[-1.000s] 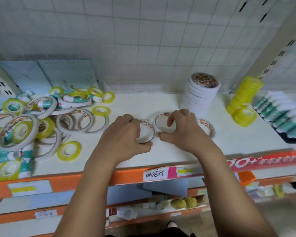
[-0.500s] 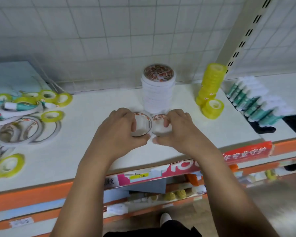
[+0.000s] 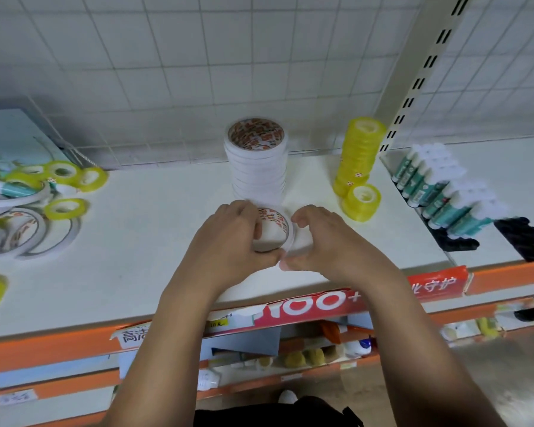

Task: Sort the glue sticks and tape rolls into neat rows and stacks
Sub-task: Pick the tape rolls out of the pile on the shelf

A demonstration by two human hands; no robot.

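Fingers (image 3: 248, 212) of the left hand (image 3: 228, 241) curl round the left rim of the white tape rolls (image 3: 275, 231). The right hand (image 3: 330, 241) cups the right rim with its fingers (image 3: 305, 214) crooked and its thumb at the near edge, almost touching the left thumb.

Change: half a second ago each hand held its own roll, side by side. Now the two overlap as one small pile between the hands, on the shelf (image 3: 167, 229) just in front of the tall white stack (image 3: 256, 155). Likely the rolls are squared up and ready to lift onto that stack.

Right of the tall white stack stand the yellow tape stack (image 3: 360, 149) and one loose yellow roll (image 3: 363, 202). Further right is the glue stick row (image 3: 438, 186). Well left of the stack, the unsorted heap (image 3: 28, 217) still waits, so plenty is left to do.
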